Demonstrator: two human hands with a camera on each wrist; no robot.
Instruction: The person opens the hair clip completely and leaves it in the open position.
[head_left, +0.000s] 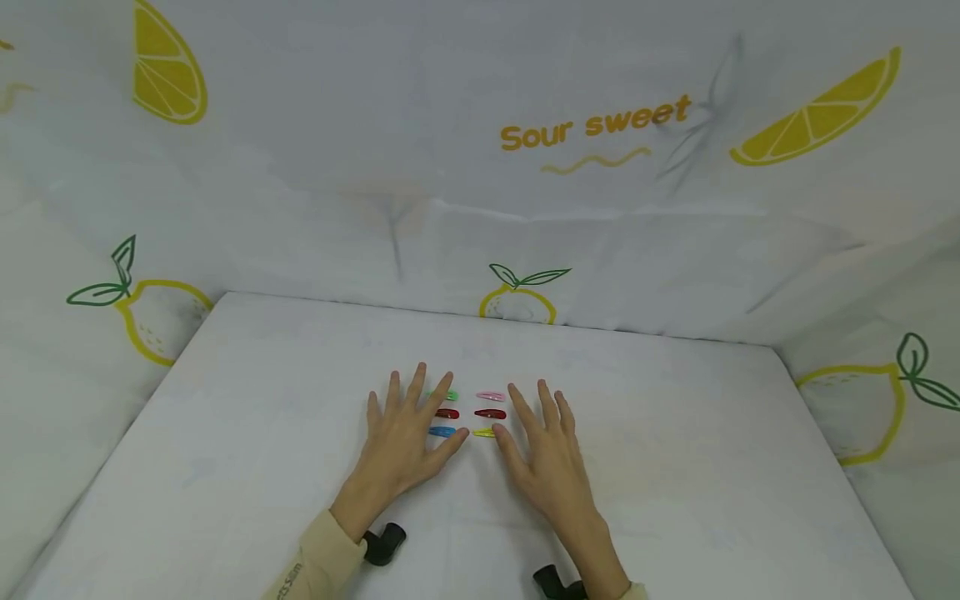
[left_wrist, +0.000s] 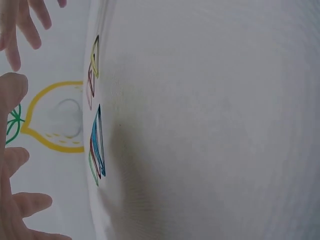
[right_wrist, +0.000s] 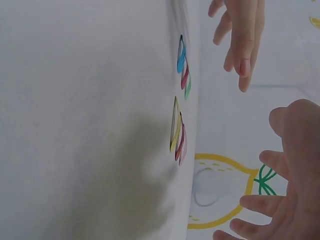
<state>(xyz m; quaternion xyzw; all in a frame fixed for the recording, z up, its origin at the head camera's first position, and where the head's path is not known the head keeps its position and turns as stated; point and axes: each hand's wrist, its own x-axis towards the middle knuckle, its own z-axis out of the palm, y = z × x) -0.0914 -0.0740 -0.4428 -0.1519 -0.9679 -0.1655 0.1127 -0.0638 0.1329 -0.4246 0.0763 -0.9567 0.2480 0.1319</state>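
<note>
Snap hair clips lie in two short columns at the middle of the white table. The left column has a green clip (head_left: 453, 396), a dark red clip (head_left: 449, 413) and a blue clip (head_left: 442, 432). A pink clip (head_left: 491, 396), another dark red clip (head_left: 491, 414) and a yellow clip (head_left: 482, 432) form the right one. With fingers spread, my left hand (head_left: 397, 442) hovers over the left column and partly hides it in the head view. My right hand (head_left: 552, 467), also spread and raised, is beside the right column, its thumb overlapping the yellow clip's end. Neither hand holds anything.
The white tabletop (head_left: 675, 467) spreads around the clips. Behind it hangs a white cloth (head_left: 337, 150) printed with lemons and lettering, which also covers both sides. Black wrist mounts (head_left: 385, 544) sit at both wrists, near the sleeve cuffs.
</note>
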